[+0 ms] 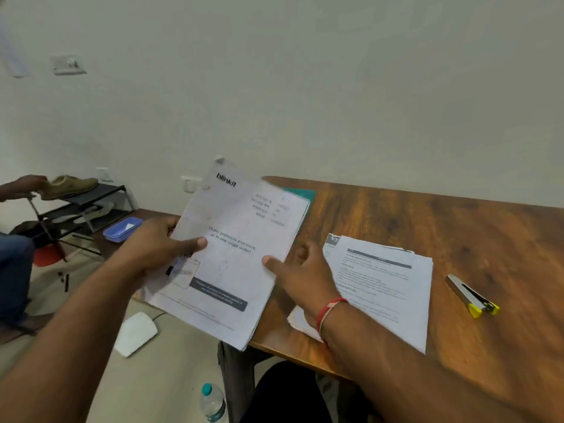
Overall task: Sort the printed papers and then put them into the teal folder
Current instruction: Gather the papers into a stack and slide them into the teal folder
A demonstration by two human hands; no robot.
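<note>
I hold a stack of printed papers [235, 239] in the air over the table's left end, its top sheet a white page with a "blinkit" heading. My left hand [158, 242] grips the stack's left edge, thumb on top. My right hand [300, 271] holds its right edge, thumb on the page and fingers behind. A second pile of printed papers [387, 285] lies on the wooden table [442, 233] to the right. A corner of the teal folder [302, 195] shows on the table behind the held stack; the rest is hidden.
A grey and yellow stapler [471, 296] lies right of the paper pile. On the floor at left are a water bottle [212, 403], a white pad [135, 332] and a blue tray [122, 228]. Another person's hand holds a shoe [70, 184] over a black rack [88, 206].
</note>
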